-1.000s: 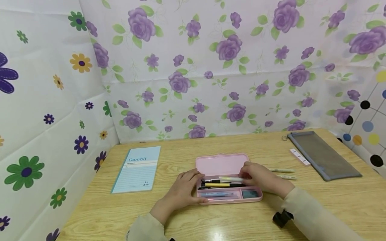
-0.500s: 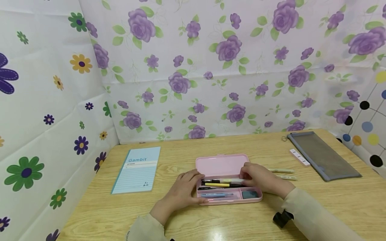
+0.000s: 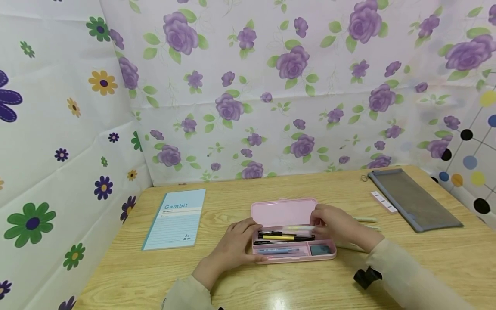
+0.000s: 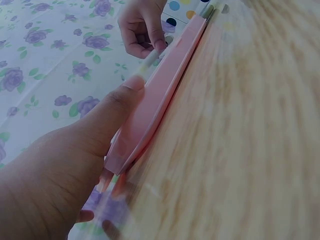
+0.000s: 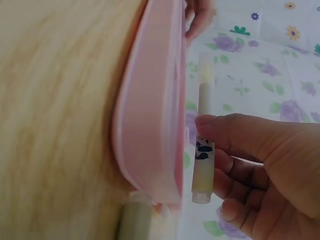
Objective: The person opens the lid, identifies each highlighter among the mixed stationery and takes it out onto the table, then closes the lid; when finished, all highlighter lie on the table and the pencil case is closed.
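Marker pen (image 5: pixel 204 148): approx. level over open pencil case (image 5: pixel 145 100). R. grip (image 3: pixel 336 226) pinches it mid-barrel, thumb vs. fingers. Prob. light, stiff, smooth plastic; may roll or slip. Best hold: mid-barrel, clear of ends. L. grip (image 3: pixel 233 244) holds case's L. end.

One left hand (image 3: pixel 234 243) and one right hand (image 3: pixel 337 226) show, with one pink pencil case (image 3: pixel 284 212), one panda-print marker (image 5: pixel 204 172) and three pale markers (image 3: pixel 365 219) on one wooden table (image 3: pixel 310 286). The case holds one yellow-and-black pen (image 3: pixel 280 237), one dark block (image 3: pixel 320 250) and, as far as the overlap allows counting, two black pens (image 3: pixel 267 242) and one blue pen (image 3: pixel 279 250). There are also one notebook (image 3: pixel 174 230), one mesh pouch (image 3: pixel 416 200) and one pink-and-white strip (image 3: pixel 384 202).
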Motion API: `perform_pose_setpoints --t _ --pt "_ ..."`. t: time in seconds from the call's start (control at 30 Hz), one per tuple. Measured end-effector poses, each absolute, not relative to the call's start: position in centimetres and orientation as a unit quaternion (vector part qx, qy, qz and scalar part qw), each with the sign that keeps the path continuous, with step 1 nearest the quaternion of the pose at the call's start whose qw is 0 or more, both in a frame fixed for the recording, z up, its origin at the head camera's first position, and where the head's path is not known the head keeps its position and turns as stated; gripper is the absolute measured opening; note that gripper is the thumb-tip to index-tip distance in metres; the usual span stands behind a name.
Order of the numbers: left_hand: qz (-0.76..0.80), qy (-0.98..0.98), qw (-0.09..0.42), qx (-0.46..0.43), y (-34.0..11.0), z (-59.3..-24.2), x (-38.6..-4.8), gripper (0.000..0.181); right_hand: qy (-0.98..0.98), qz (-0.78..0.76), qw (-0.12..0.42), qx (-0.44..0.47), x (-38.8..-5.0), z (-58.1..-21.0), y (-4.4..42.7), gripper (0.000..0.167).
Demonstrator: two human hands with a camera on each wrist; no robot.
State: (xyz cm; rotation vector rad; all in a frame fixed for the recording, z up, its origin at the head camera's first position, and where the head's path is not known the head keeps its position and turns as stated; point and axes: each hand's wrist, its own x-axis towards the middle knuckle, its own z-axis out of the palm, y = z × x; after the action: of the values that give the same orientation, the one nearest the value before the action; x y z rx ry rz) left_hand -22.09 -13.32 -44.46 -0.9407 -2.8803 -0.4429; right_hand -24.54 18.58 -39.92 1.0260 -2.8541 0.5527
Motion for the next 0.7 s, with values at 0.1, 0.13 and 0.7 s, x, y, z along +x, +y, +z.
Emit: perform_pose_setpoints --t 0.1,0.13,0.7 --pt "-0.148 -0.939 0.039 -0.308 -13.3 -44.5 -22.1 0.084 -0.925 0.176 0.027 0.335 -24.5 -39.5 18.9 0.01" --pt "-0.148 -0.939 0.04 -0.309 -13.4 -44.5 -22.1 0.084 -0.926 0.173 0.026 0.335 -24.5 -39.3 19.1 0.01" --pt "-0.149 -0.938 0.043 -0.311 -13.3 -44.5 -22.1 0.084 -0.935 0.15 0.042 0.319 -24.2 -37.9 22.6 0.009"
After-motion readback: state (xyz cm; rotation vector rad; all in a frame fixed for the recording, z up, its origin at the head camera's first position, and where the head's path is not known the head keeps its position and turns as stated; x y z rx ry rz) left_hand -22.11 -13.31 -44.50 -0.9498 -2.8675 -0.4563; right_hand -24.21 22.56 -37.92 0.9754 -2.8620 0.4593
